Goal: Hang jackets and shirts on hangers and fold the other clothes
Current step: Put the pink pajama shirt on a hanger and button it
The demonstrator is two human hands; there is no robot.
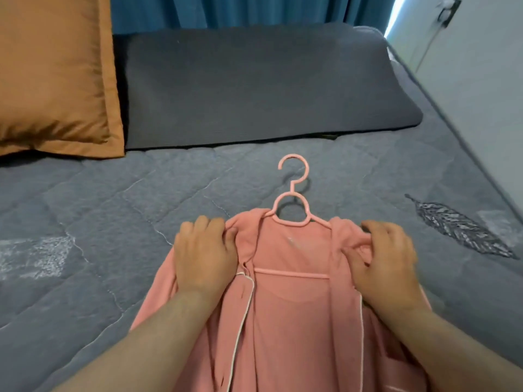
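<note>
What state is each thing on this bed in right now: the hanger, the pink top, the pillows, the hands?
Pink plastic hanger: flat on the bed, inside the top, hook free.
Pink white-piped shirt: front open, shoulders on the hanger.
Left hand: fingers gripping the shirt's shoulder.
Right hand: gripping the other shoulder.
Orange satin pillow: propped upright.
Dark grey pillow: lying flat.
Grey quilted bedspread: spread out.

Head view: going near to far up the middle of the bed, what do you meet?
Pink white-piped shirt lying open, held at the shoulders by left hand and right hand → pink plastic hanger hook → dark grey pillow → blue curtain.
</note>
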